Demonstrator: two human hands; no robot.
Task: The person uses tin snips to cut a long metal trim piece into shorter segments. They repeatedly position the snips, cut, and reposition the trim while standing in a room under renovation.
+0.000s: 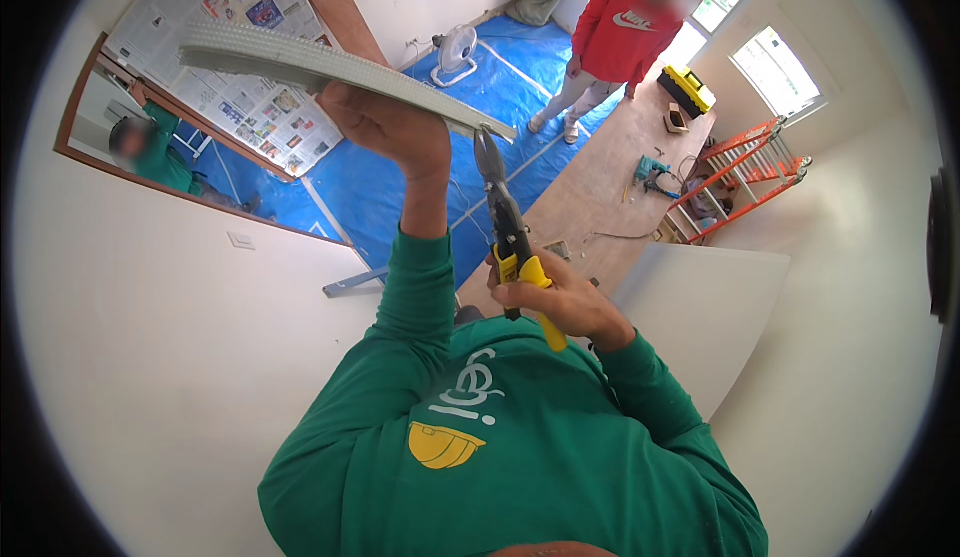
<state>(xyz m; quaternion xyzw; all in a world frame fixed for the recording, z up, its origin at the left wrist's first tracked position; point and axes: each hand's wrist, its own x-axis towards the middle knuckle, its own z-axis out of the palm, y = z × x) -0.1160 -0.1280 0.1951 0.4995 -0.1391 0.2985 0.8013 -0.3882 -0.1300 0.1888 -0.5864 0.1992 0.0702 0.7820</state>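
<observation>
Green shirt (500, 497): white lettering (466, 387), yellow helmet print (443, 446) | long, pale, perforated strip (300, 68): raised before newspaper sheets (282, 107), snips (508, 219) at its right end | left hand (390, 132): fingers gripping strip | right hand (565, 297): fingers wrapped round snips' yellow handles

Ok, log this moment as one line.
Left hand: holding pale strip | Right hand: gripping yellow-handled snips | Jaws: at strip's right end

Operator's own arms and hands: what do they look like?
Left hand and right hand: bare, no gloves. Arms: long plain green sleeves ending short of the hands, no visible markings or cables. Matching green top, white lettering, yellow hard-hat print.
</observation>
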